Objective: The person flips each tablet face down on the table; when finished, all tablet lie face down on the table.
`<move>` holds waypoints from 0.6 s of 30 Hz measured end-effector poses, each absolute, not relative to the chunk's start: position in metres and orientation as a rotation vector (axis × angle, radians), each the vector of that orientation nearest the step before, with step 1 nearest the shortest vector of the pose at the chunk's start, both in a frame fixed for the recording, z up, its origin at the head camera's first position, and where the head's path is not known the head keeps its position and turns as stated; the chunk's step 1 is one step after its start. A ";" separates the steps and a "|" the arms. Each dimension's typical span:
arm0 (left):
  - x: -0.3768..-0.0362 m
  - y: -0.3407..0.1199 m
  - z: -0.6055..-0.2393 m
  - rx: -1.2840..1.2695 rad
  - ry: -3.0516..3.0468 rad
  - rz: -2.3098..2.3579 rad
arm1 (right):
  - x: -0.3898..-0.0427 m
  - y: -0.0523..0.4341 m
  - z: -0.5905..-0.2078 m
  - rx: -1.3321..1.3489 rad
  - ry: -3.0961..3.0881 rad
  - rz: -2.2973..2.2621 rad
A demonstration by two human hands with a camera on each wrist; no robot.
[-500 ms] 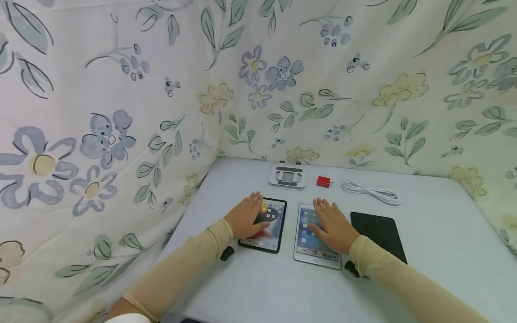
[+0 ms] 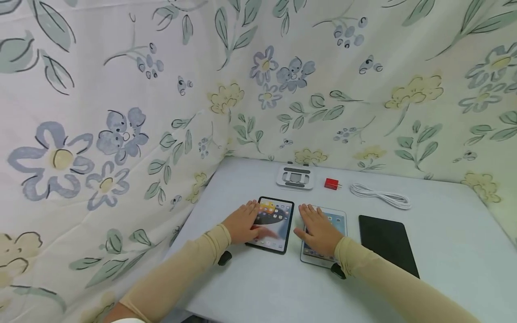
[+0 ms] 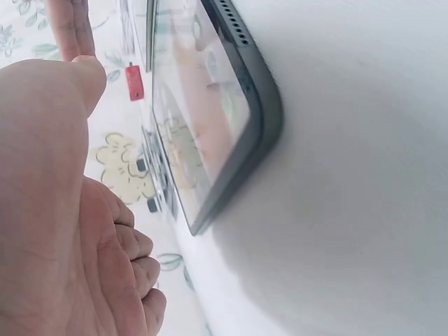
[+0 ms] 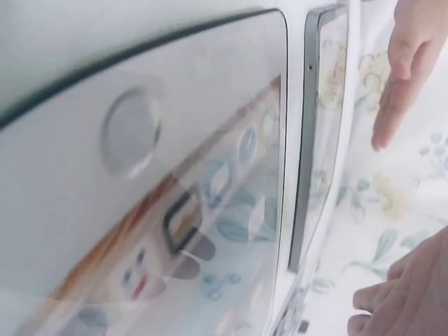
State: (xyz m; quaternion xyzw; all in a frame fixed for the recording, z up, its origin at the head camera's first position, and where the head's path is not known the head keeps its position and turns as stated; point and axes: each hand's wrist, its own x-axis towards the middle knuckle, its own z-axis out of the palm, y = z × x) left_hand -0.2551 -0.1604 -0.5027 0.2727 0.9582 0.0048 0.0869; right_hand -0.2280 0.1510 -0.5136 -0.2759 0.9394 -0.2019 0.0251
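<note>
My left hand (image 2: 241, 223), fingers straight, is over the left edge of a dark-framed tablet (image 2: 278, 231) with a lit home screen. In the left wrist view a gap shows between this hand (image 3: 42, 210) and the tablet's glass (image 3: 203, 105). To the right, a white-framed tablet (image 2: 339, 220) with a home button lies face up, partly covered by my flat right hand (image 2: 321, 229). The right wrist view shows that hand (image 4: 413, 294) raised off the white tablet's screen (image 4: 231, 210). Neither hand grips anything.
A black flat slab (image 2: 385, 240) lies right of the white tablet. Along the back are a white folding stand (image 2: 295, 177), a red plug adapter (image 2: 332, 183) and a coiled white cable (image 2: 379, 195). Floral cloth (image 2: 295, 116) hangs behind and left of the white table (image 2: 262, 287).
My right hand has shifted left across the white tablet. The left hand has drawn slightly left, uncovering more of the dark-framed screen. The head view has turned a little left.
</note>
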 end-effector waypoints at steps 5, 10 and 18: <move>-0.254 -0.169 -0.507 0.789 2.859 0.001 | -0.229 0.139 -0.517 -0.856 2.885 -0.604; -0.254 -0.175 -0.517 0.793 2.865 0.022 | -0.231 0.133 -0.524 -0.860 2.852 -0.596; -0.244 -0.183 -0.515 0.738 2.827 0.089 | -0.232 0.121 -0.533 -0.872 2.839 -0.563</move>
